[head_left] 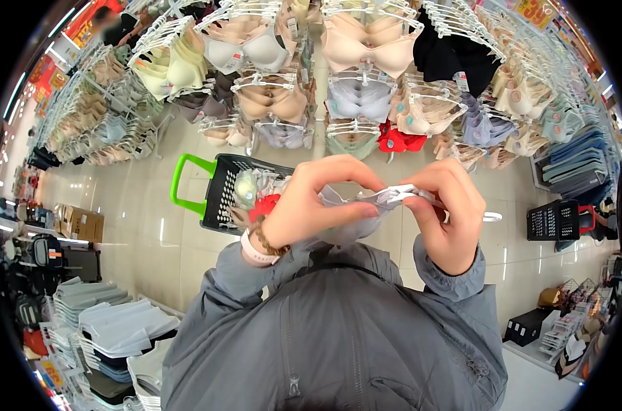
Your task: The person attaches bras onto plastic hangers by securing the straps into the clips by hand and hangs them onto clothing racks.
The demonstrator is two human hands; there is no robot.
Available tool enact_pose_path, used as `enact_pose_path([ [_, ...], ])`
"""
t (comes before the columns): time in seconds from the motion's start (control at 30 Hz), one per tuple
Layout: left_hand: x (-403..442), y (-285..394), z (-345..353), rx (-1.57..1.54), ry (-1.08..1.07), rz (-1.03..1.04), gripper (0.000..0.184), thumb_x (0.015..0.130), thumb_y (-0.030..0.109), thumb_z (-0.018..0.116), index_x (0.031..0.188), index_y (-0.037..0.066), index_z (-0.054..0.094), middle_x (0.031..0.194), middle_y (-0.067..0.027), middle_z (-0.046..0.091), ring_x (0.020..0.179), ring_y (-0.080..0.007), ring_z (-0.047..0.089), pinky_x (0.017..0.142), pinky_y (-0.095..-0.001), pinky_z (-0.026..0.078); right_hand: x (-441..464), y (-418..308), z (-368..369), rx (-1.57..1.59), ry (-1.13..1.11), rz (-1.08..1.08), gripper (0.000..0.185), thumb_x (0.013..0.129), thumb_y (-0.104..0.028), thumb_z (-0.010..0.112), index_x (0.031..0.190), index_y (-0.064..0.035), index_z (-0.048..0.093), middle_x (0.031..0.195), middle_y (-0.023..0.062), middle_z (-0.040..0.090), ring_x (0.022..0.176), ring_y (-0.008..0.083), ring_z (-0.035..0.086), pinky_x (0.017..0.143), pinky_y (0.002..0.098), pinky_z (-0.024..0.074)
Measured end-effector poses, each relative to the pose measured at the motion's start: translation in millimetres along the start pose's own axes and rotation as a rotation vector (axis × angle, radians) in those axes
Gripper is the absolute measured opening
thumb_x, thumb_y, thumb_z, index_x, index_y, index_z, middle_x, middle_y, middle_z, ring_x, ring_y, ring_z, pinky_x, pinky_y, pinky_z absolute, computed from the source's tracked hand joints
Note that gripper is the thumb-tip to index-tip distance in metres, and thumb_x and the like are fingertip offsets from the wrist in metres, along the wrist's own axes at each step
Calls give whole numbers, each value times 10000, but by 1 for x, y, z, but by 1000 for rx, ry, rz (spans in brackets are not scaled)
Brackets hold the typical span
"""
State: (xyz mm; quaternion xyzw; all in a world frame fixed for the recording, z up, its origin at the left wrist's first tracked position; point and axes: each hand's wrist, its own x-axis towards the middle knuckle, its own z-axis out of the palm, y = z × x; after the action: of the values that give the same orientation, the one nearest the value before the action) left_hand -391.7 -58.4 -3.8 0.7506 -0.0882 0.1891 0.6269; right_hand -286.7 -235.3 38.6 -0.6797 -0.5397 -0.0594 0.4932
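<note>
My left hand (318,198) is closed, thumb and fingers pinching the edge of a pale grey bra (352,231) in front of my chest. Part of the bra hangs below that hand, and the rest is hidden behind the fingers. Facing it, my right hand (453,212) is closed around a white plastic hanger (400,194), whose hook sticks out to the right. The bra and hanger meet between my fingertips; whether a strap is hooked on there, I cannot tell. Behind my left wrist stands a black shopping basket (218,195) with a green handle, holding bras and something red.
Racks of hanging bras (369,44) fill the far side. Folded jeans (577,161) and a second basket (552,220) are at the right. Folded clothes (122,322) lie near left, with a cardboard box (79,224) beyond. Another person (117,27) is at the far left.
</note>
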Motion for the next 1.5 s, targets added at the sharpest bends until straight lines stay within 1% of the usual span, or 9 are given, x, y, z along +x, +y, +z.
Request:
enact_pose_path([
  [0.1, -5, 10, 9, 261, 78, 55, 219, 723, 68, 749, 923, 17, 674, 879, -81, 663, 819, -210, 614, 701, -292, 476, 0, -2, 2, 5, 16, 10, 169, 710, 6, 729, 848, 7, 632, 775, 78, 565, 599, 169, 530, 484, 268, 405],
  [0.4, -3, 11, 16, 410, 136, 190, 166, 742, 42, 720, 884, 26, 636, 785, -82, 587, 746, -252, 567, 652, -334, 461, -1, 1, 3, -52, 30, -42, 170, 683, 9, 727, 822, 13, 629, 749, 91, 556, 609, 208, 543, 516, 291, 424],
  [0.63, -5, 18, 17, 446, 152, 147, 192, 743, 45, 721, 918, 38, 644, 787, -68, 601, 714, -239, 587, 615, -324, 470, -4, -2, 1, -103, 64, -119, 250, 622, -31, 766, 843, -2, 654, 761, 98, 576, 610, 222, 563, 522, 297, 438],
  [0.73, -6, 19, 19, 392, 190, 147, 234, 693, -27, 715, 918, 7, 658, 789, -78, 624, 698, -215, 601, 601, -293, 457, -6, 3, 2, -100, 90, -190, 287, 593, -64, 784, 845, -3, 661, 758, 101, 583, 601, 222, 565, 513, 302, 441],
  [0.83, -7, 23, 19, 418, 200, 220, 249, 690, -32, 715, 931, 7, 665, 781, -78, 623, 686, -217, 590, 592, -294, 454, -9, 4, 2, -110, 112, -250, 303, 586, -94, 789, 846, -2, 664, 751, 99, 584, 597, 220, 564, 501, 306, 439],
  [1.0, -8, 23, 17, 535, 178, 377, 265, 692, 20, 737, 943, 36, 653, 776, -62, 570, 695, -236, 550, 608, -337, 449, -8, 4, 3, -110, 127, -307, 318, 589, -119, 790, 855, 3, 667, 737, 92, 581, 574, 216, 552, 483, 305, 426],
  [1.13, -7, 24, 17, 572, 198, 397, 282, 669, 22, 743, 935, 32, 649, 773, -57, 569, 692, -235, 550, 616, -338, 447, -7, 6, 4, -82, 135, -340, 315, 607, -137, 790, 858, 8, 667, 740, 94, 580, 553, 212, 538, 472, 306, 419],
  [1.2, -7, 25, 19, 559, 268, 365, 283, 636, -52, 713, 912, -1, 674, 750, -80, 598, 655, -228, 554, 577, -307, 441, -7, 6, 5, -59, 120, -342, 312, 616, -145, 790, 860, 8, 667, 745, 95, 581, 553, 211, 537, 471, 305, 418],
  [1.5, -5, 28, 14, 614, 219, 403, 286, 633, -39, 722, 913, -7, 672, 736, -79, 599, 662, -230, 564, 583, -306, 454, -8, 8, 8, -91, 124, -343, 314, 615, -143, 789, 864, 6, 668, 752, 89, 572, 545, 207, 524, 464, 302, 409],
])
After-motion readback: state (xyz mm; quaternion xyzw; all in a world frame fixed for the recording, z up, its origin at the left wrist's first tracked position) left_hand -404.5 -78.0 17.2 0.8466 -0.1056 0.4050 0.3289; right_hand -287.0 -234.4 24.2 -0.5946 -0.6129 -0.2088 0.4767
